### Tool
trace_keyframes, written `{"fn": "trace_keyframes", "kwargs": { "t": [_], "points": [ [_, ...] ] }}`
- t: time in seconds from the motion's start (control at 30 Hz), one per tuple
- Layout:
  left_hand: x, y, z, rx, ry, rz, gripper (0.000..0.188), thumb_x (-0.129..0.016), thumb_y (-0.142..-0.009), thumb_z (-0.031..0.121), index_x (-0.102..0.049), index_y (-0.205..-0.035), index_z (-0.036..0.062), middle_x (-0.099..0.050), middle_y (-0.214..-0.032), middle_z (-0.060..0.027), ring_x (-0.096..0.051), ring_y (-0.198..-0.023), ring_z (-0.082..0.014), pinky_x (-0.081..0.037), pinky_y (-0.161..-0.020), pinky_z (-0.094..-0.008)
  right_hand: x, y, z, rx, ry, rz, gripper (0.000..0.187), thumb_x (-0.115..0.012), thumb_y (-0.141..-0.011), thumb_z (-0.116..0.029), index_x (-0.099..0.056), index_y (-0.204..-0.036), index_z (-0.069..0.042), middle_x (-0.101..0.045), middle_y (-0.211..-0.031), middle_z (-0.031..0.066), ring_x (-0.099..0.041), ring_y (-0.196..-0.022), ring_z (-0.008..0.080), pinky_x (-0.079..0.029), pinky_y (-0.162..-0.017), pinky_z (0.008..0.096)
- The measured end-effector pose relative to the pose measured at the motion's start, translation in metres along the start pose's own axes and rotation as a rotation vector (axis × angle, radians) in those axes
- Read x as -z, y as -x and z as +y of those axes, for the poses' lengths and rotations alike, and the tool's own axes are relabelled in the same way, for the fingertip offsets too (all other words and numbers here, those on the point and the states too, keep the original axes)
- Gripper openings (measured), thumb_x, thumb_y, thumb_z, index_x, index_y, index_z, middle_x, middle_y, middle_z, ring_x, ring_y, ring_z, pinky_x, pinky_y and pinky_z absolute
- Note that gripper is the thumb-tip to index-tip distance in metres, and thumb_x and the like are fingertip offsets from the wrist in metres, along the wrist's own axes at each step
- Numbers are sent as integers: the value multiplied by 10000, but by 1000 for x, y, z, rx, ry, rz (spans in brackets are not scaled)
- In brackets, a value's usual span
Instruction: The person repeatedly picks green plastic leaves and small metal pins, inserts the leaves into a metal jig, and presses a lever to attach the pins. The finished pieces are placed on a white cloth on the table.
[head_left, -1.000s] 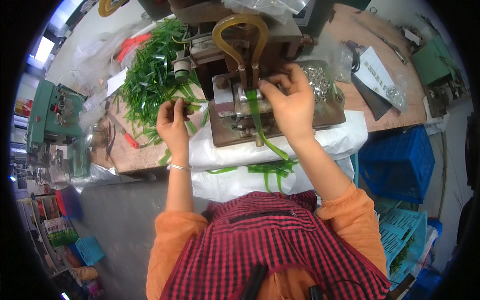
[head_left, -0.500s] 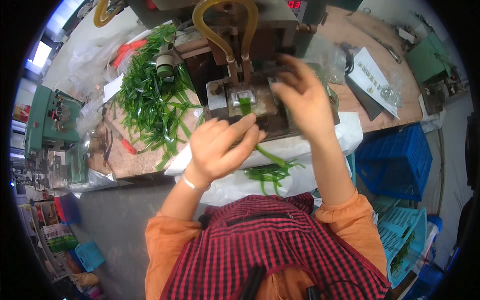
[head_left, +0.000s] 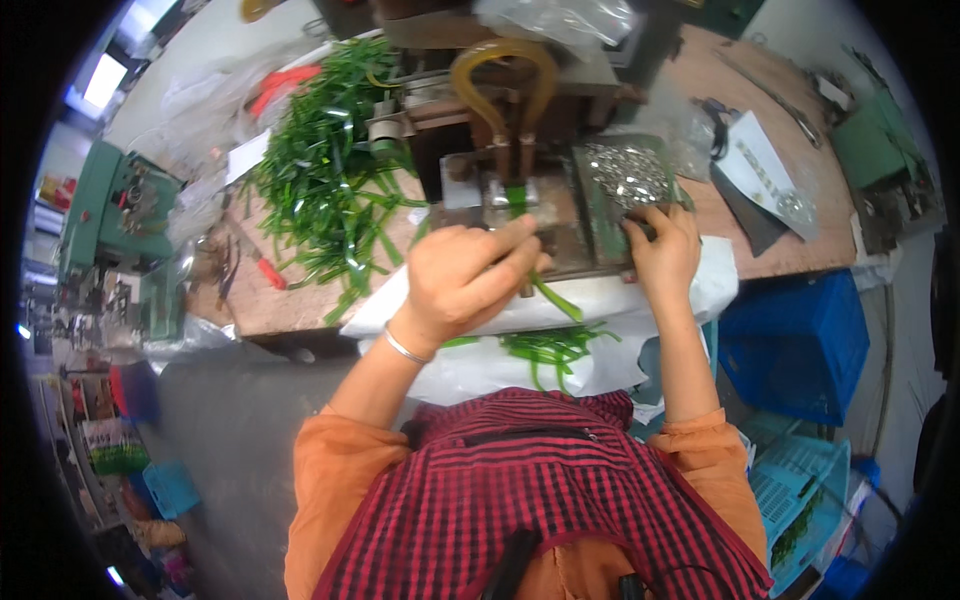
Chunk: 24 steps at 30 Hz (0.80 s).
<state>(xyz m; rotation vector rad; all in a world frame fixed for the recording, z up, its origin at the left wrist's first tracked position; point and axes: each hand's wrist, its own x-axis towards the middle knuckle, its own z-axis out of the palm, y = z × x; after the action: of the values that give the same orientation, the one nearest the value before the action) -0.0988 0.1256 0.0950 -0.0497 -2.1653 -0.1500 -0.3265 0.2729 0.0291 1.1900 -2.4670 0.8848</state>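
Observation:
My left hand (head_left: 465, 275) is closed in a pinch on a green strip (head_left: 557, 300). The strip's far end lies on the small metal die (head_left: 516, 192) of a bench press (head_left: 490, 95), and its tail sticks out toward me. To the right, my right hand (head_left: 668, 252) is over the near edge of a green tray (head_left: 588, 195) that holds many small shiny metal pieces (head_left: 628, 172). Its fingers are curled together there; whatever is between the fingertips is too small to make out.
A heap of green strips (head_left: 325, 190) covers the bench left of the press. A red-handled tool (head_left: 268, 272) lies beside it. More strips (head_left: 550, 345) rest on white sheeting at the front edge. A blue crate (head_left: 795, 345) stands below on the right.
My right hand has moved right, from beside the press to the tray of metal pieces, and its fingers have drawn together. My left hand still holds the strip at the die.

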Motion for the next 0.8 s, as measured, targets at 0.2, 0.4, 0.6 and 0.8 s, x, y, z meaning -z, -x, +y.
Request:
{"fn": "trace_keyframes", "kwargs": {
  "t": [0.2,0.4,0.6,0.8],
  "points": [
    [35,38,34,184,-113,15,323,-805,-743,114,-705,-1049,85,-736,-1054,-115,-600,-616,-132,-444,-529,-239,-16,2,-4,32,13,83,104,-698,-785,-117,-691,-869,-58,-661,-862,135,-618,-864,330,-495,-767,444],
    [96,27,-36,584,-410,498,103,-662,-911,10,-711,-1001,-3,-719,-993,-87,-652,-831,-136,-514,-714,-260,2,-4,11,-77,-129,-24,104,-711,-784,-126,-714,-867,-64,-658,-882,133,-608,-894,338,-486,-797,435],
    [88,67,-137,839,-851,1,214,-774,-822,292,-755,-922,105,-673,-967,-85,-640,-837,-257,-518,-729,-376,-10,-3,-9,-75,34,-34,145,-736,-760,-175,-732,-874,-84,-656,-904,116,-596,-939,325,-482,-820,437],
    [21,146,-182,1189,-661,-158,345,-810,-759,381,-727,-828,54,-669,-921,-122,-658,-831,-303,-514,-714,-405,-13,-2,-7,-82,-126,81,176,-711,-811,-158,-715,-961,-66,-676,-893,133,-631,-865,327,-505,-760,429]
  ]
}}
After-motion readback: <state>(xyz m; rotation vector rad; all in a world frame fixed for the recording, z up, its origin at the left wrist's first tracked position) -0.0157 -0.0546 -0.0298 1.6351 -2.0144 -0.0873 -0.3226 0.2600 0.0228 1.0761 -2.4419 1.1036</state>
